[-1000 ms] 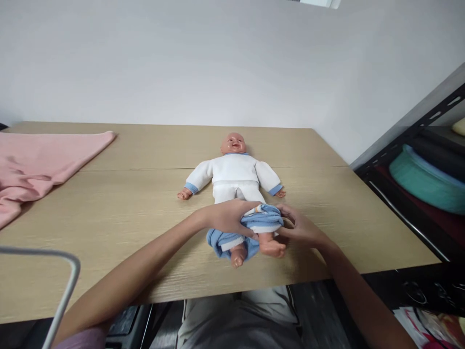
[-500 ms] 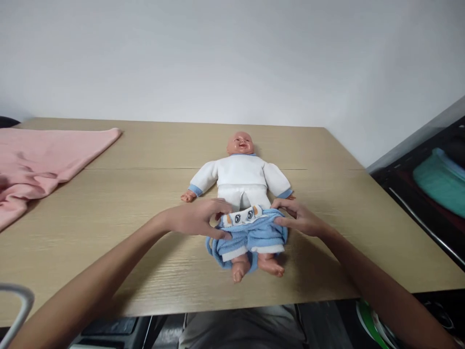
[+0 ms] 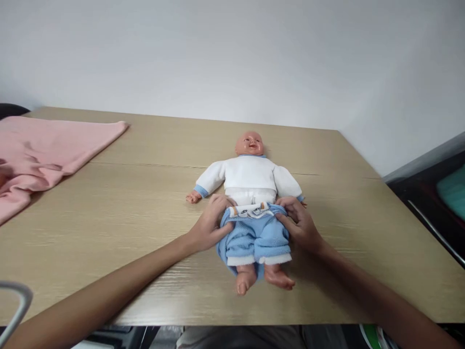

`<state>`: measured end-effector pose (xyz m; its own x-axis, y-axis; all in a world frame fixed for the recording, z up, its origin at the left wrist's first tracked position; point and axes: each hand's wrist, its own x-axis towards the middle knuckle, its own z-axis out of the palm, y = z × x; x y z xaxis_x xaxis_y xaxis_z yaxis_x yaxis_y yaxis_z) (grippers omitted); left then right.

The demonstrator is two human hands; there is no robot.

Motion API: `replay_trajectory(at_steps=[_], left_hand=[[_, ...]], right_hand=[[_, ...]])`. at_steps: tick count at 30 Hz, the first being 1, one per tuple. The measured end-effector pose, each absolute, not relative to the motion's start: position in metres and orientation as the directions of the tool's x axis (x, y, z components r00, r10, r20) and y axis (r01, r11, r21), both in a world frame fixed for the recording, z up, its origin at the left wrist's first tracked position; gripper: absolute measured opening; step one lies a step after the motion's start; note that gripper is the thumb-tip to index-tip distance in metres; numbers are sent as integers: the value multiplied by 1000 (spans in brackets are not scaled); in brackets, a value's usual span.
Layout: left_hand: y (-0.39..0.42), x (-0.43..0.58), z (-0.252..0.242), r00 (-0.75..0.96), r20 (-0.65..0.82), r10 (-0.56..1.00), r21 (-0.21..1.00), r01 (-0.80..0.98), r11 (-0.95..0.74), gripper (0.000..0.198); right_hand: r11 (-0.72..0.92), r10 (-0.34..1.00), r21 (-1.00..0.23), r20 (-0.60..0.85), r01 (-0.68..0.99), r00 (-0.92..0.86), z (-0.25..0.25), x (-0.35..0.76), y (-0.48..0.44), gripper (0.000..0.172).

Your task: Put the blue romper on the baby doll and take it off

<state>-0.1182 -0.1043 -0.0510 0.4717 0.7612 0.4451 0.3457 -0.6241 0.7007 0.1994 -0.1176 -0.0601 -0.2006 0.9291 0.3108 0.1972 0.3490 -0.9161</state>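
A baby doll point(image 3: 250, 174) in a white top with blue cuffs lies on its back, head toward the wall. Blue shorts point(image 3: 257, 237) with white hems and a white printed waist part cover its legs; both bare feet stick out below. My left hand point(image 3: 213, 223) grips the left side of the waistband between thumb and fingers. On the right side of the waistband, my right hand point(image 3: 298, 222) pinches the blue cloth, its fingertips partly hidden. A strip of white cloth shows between the top and the shorts.
The doll lies on a wooden table point(image 3: 152, 194). A crumpled pink cloth point(image 3: 61, 150) is at the far left. A pale curved bar point(image 3: 22, 300) stands at the lower left. Beyond the right edge is a dark object point(image 3: 428, 194) with something green.
Both hands have drawn the blue shorts up toward the doll's waist, covering more of the white cloth. The view has shifted slightly.
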Motion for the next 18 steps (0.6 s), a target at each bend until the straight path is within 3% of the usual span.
replay_trajectory(at_steps=[5, 9, 12, 15, 18], left_hand=[[-86, -114, -64, 474, 301, 828, 863, 234, -447, 23], [-85, -110, -67, 484, 271, 832, 907, 161, -389, 32], [-93, -109, -60, 434, 337, 836, 832, 279, -480, 24], [-99, -108, -52, 374, 478, 795, 678, 419, -605, 15], [-97, -106, -50, 389, 500, 774, 641, 435, -632, 15]], right_hand=[[258, 963, -930, 268, 261, 4, -77, 181, -111, 25], [263, 963, -942, 270, 208, 4, -75, 173, -104, 27], [333, 940, -893, 339, 304, -35, -67, 177, -105, 19], [480, 867, -759, 488, 439, -102, -56, 183, -106, 15], [579, 793, -635, 583, 511, -175, -48, 183, -105, 18]])
